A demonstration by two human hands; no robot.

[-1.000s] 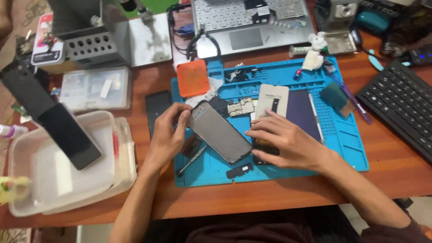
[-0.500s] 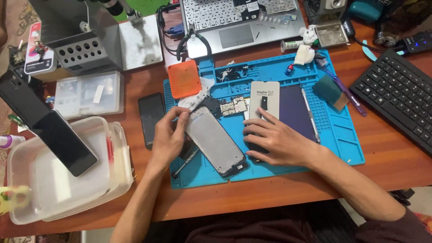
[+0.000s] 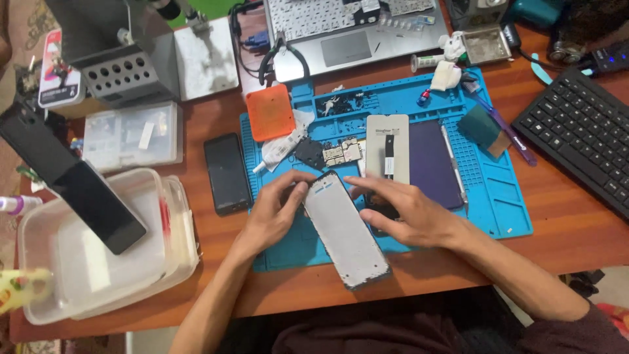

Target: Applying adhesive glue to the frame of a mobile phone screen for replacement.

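Observation:
A grey phone frame [image 3: 344, 231] lies slanted on the blue work mat [image 3: 498, 196], its lower end over the mat's near edge. My left hand [image 3: 275, 211] grips its upper left edge with thumb and fingers. My right hand [image 3: 407, 211] rests flat to the right, fingertips touching the frame's upper right edge. Just beyond the hands lie a small circuit board [image 3: 342, 152], a white phone part with a dark strip [image 3: 387, 147] and a dark purple back cover [image 3: 434, 162].
A black phone [image 3: 227, 173] lies left of the mat. An orange square pad [image 3: 270, 112], a laptop [image 3: 347, 29], a black keyboard [image 3: 583, 134], clear plastic tubs [image 3: 98, 262], a parts box [image 3: 131, 134] and a grey tool holder [image 3: 121, 75] surround the mat.
The phone frame has turned and slid toward the near edge of the mat. My left hand moved onto its upper left edge, and my right hand shifted beside it.

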